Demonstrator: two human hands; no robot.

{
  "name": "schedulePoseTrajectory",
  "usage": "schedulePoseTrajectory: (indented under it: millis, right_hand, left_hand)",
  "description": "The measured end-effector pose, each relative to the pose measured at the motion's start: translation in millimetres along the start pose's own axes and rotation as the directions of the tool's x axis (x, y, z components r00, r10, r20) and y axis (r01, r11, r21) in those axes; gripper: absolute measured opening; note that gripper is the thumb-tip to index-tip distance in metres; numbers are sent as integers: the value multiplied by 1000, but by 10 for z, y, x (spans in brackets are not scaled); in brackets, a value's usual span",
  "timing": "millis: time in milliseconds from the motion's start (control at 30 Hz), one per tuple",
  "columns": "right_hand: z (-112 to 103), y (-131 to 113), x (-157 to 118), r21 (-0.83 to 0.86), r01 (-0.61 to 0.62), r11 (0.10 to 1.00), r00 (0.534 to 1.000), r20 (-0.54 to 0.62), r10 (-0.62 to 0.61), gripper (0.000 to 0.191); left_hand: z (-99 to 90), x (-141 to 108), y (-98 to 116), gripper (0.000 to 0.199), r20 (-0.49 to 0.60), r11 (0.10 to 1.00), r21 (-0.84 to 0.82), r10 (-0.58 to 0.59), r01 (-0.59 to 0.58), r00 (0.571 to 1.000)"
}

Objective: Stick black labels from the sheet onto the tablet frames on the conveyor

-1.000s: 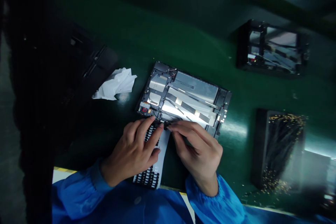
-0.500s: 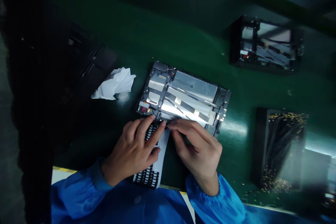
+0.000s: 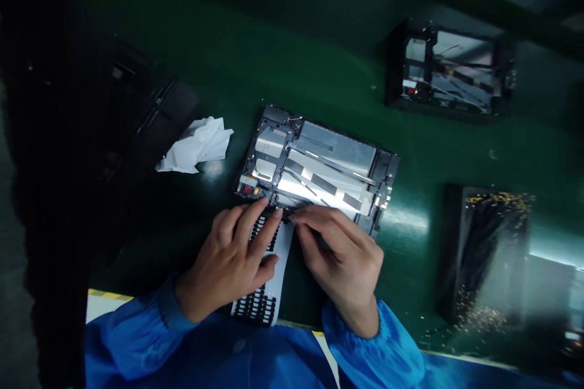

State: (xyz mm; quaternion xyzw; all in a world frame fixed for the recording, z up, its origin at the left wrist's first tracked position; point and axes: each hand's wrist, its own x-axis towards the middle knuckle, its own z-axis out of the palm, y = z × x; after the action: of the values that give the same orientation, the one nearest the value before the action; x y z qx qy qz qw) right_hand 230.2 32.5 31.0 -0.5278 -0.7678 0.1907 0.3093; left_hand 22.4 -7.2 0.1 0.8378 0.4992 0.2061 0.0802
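An opened tablet (image 3: 331, 149) lies at a slant on the green bench, its batteries, ribbon cables and a small red part showing. A white sheet with rows of small black stickers (image 3: 255, 309) stretches from the tablet's near edge towards my body. My left hand (image 3: 230, 264) lies over that sheet with its fingers apart, two fingertips at the tablet's near edge. Close by, my right hand (image 3: 344, 255) pinches thumb and forefinger together at the same edge. Whatever sits in that pinch is too small to make out.
Crumpled white paper (image 3: 196, 147) lies left of the tablet, beside dark black objects (image 3: 155, 109). At the back right sits another opened device (image 3: 456, 73) on a black stack. A black tray (image 3: 449, 255) with many fine gold-tipped pieces stands at the right.
The view has shifted slightly. Both hands stay at the tablet's near edge, with only a very small movement of the left fingertips.
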Motion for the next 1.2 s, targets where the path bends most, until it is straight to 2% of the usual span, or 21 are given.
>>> schedulePoseTrajectory:
  millis: [200,433,567,867,1200]
  right_hand:
    - [0,-5,17,-26,35,999,999,-2,-35,19]
    - [-9,15,-18,-6,4,1000,1000,1,-4,20]
    - [-36,44,-59,17,-37,999,998,-40,37,20]
    - [67,28,-61,-48,7,999,996,-93,-11,13]
    - [122,80,-143,-73,66,995,984,-159,-77,24]
  left_hand:
    - [-19,13,30,81,52,999,29,-30,28,998]
    - [-40,37,36,72,46,999,28,-28,27,999]
    - [-34,35,31,71,43,999,24,-26,25,999]
    - [-5,16,16,69,46,999,38,-14,12,999]
    - [-7,29,11,72,45,998,55,-5,3,999]
